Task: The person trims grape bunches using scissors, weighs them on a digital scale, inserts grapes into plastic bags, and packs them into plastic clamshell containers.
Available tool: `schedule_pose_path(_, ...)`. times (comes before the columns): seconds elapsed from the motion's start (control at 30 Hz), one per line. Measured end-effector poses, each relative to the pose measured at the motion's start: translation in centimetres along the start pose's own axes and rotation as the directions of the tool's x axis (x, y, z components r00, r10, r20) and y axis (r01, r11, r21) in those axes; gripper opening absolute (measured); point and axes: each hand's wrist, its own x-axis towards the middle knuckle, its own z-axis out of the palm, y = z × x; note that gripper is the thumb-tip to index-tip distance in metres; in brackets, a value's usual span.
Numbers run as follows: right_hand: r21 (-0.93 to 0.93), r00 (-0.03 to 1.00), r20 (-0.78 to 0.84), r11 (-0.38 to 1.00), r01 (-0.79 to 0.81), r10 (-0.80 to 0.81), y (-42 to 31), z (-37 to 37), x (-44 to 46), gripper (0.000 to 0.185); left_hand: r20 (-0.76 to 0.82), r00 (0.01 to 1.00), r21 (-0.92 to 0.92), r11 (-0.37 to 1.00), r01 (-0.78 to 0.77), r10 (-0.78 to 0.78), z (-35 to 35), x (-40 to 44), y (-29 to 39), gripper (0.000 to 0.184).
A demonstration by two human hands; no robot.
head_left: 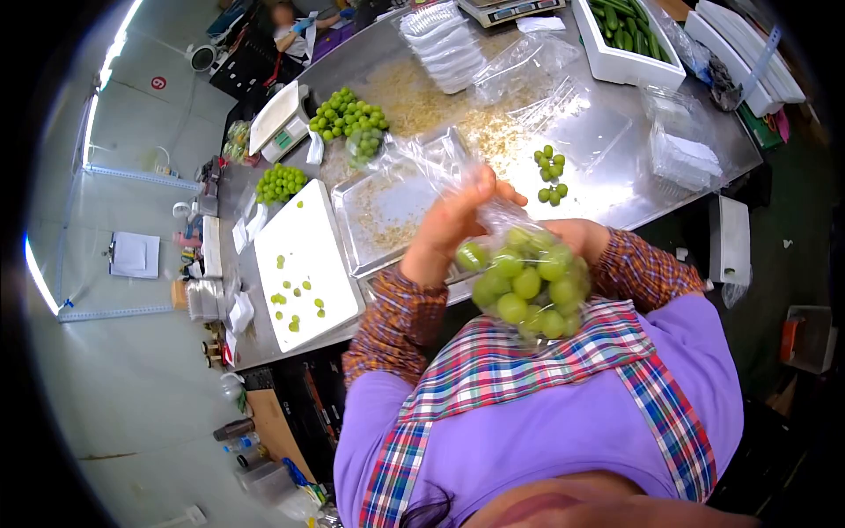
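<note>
A clear plastic bag full of green grapes (532, 283) hangs close in front of my chest. My left hand (456, 214) is at the bag's upper left, its fingers bent round the gathered clear plastic. Behind the bag, on its right side, my right hand (574, 236) is against the plastic, most of its fingers hidden. Two small grape clusters (550, 165) lie on the steel table (607, 167) beyond my hands. Loose grapes (294, 323) are scattered over a white cutting board (304, 255) to the left. A metal tray (387, 207) sits between the board and my hands.
Larger grape bunches (348, 116) lie at the far left beside a white scale (275, 121). Stacked clear trays (443, 44) stand at the back, a white box (629, 63) of green vegetables at the back right. Another person (295, 35) is beyond the table.
</note>
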Motion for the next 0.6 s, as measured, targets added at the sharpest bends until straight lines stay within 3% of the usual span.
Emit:
schedule_pose_path(0.07, -0.057, 0.963, -0.271, 0.998, -0.019, 0.003, 1.5, 0.2, -1.1, 0.085, 0.058, 0.986, -0.306, 0.943, -0.129, 0.154, -1.3, -0.6, -3.1, 0.032)
schedule_pose_path(0.1, -0.082, 0.915, -0.403, 0.996, -0.036, 0.0, 2.1, 0.3, -1.6, 0.085, 0.045, 0.985, -0.313, 0.938, -0.146, 0.168, -1.8, -0.9, -4.3, 0.034)
schedule_pose_path(0.2, -0.036, 0.816, -0.576, 0.996, -0.083, 0.047, 3.5, 1.0, -2.2, 0.091, 0.012, 0.971, -0.308, 0.925, -0.224, 0.239, -2.6, -2.0, -6.6, 0.038)
schedule_pose_path(0.3, -0.031, 0.82, -0.562, 0.994, 0.107, -0.105, 3.1, 4.0, -3.0, 0.097, 0.116, 0.926, -0.057, 0.933, -0.355, 0.359, -2.5, -2.9, -6.9, 0.042)
schedule_pose_path(0.33, -0.02, 0.817, -0.557, 0.986, 0.166, -0.149, 2.8, 5.2, -3.3, 0.098, 0.108, 0.948, -0.05, 0.954, -0.296, 0.3, -1.9, -3.9, -6.3, 0.046)
schedule_pose_path(0.47, 0.066, 0.815, -0.541, 0.956, 0.287, -0.207, 4.4, 4.6, -5.1, 0.08, -0.008, 0.958, -0.304, 0.911, -0.277, 0.288, -2.4, -3.8, -7.3, 0.051)
schedule_pose_path(0.57, 0.118, 0.799, -0.544, 0.919, 0.376, -0.257, 5.6, 3.1, -6.1, 0.072, -0.215, 0.962, -0.168, 0.964, -0.206, 0.168, -2.5, -3.3, -8.1, 0.042)
schedule_pose_path(0.6, 0.142, 0.8, -0.532, 0.902, 0.408, -0.278, 5.9, 2.2, -6.5, 0.071, -0.234, 0.95, -0.089, 0.969, -0.232, 0.206, -2.8, -3.1, -8.5, 0.038)
